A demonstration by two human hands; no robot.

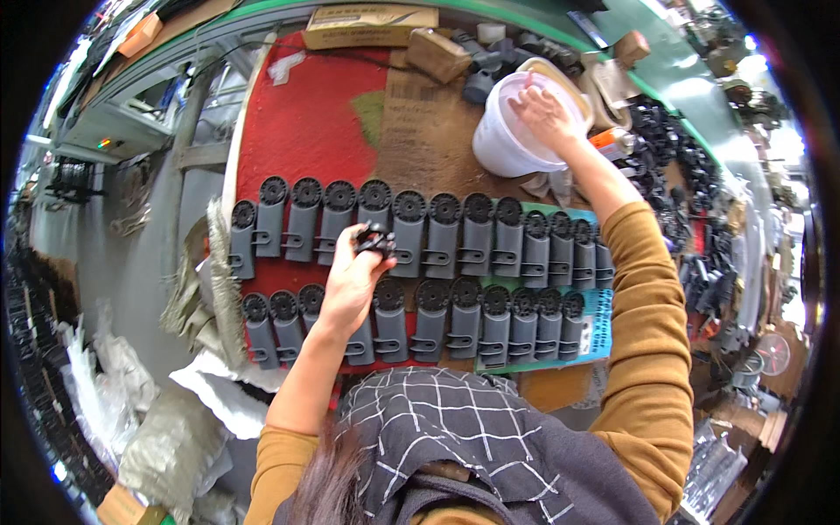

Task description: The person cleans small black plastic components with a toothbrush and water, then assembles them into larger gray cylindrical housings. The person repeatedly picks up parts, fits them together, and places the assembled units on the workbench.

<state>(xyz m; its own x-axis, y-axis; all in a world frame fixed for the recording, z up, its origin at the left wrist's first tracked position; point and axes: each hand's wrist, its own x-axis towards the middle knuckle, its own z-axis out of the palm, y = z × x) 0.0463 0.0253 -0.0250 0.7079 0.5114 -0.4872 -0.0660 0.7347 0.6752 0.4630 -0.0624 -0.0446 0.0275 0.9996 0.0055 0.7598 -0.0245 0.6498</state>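
Two rows of grey plastic clip housings [477,234] with black round caps lie side by side on a red mat [306,131]. My left hand [354,276] hovers over the near row and pinches a small black part [374,238] at its fingertips. My right hand [544,114] reaches far forward into a white plastic bucket [503,140]; its fingers are inside the rim, and what they touch is hidden.
A teal sheet [599,328] lies under the right end of the rows. Heaps of black plastic parts [674,175] fill the right side. Cardboard boxes [367,26] and grey parts [481,61] stand at the back. Bags and rags [166,420] hang at the left edge.
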